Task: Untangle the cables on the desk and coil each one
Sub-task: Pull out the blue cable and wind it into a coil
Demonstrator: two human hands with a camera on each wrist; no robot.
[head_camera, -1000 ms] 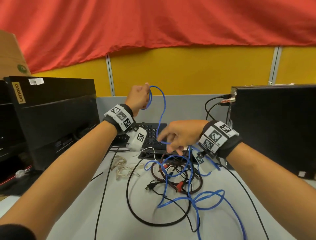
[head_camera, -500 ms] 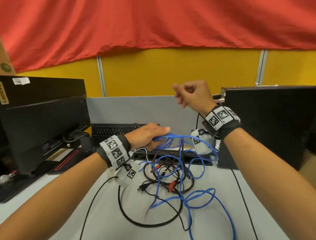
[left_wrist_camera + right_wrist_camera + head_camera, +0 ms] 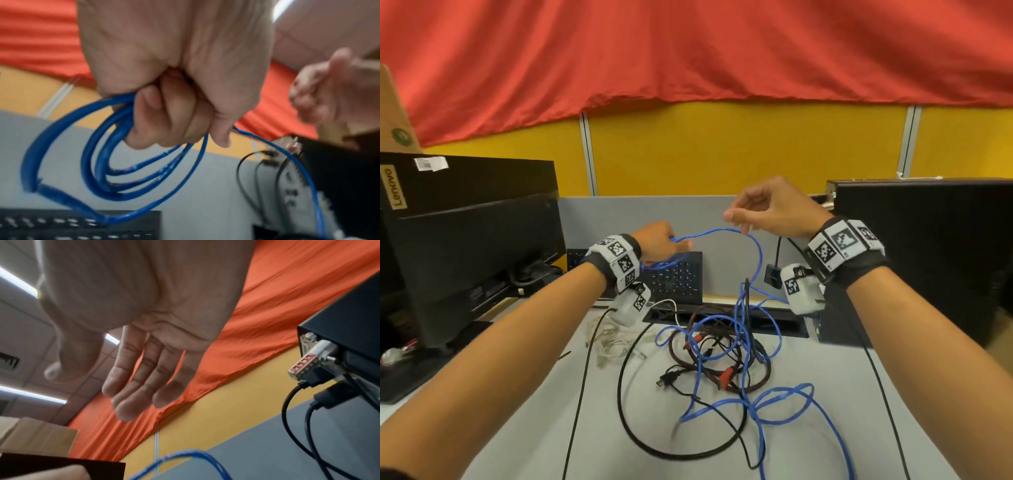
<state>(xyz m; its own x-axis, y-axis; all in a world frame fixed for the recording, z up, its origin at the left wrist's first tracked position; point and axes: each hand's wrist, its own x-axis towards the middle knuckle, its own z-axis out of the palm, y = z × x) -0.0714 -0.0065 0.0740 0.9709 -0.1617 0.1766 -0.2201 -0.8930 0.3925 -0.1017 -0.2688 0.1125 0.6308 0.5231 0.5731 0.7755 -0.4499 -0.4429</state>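
Observation:
A blue cable (image 3: 756,253) rises from a tangle on the grey desk (image 3: 602,445) and arcs between both hands. My left hand (image 3: 662,245) grips several coiled loops of it in a fist; the left wrist view shows the fist (image 3: 174,113) with the loops (image 3: 98,162) hanging below. My right hand (image 3: 739,219) hovers just above the arc with relaxed fingers. From the right wrist, that hand (image 3: 139,378) holds nothing and the blue cable (image 3: 185,454) passes beneath it. A thick black cable (image 3: 626,394) and a brown cable with red plugs (image 3: 726,377) lie knotted with the blue one.
A white cable (image 3: 609,339) lies bunched left of the tangle. A black monitor (image 3: 465,240) stands at the left and a computer tower (image 3: 928,257) at the right, with plugged-in black leads (image 3: 287,410). A keyboard (image 3: 674,277) leans against the grey partition behind.
My left hand rose from just over the tangle, carrying the blue loops. My right hand came down from its raised fist and its fingers loosened above the blue strand.

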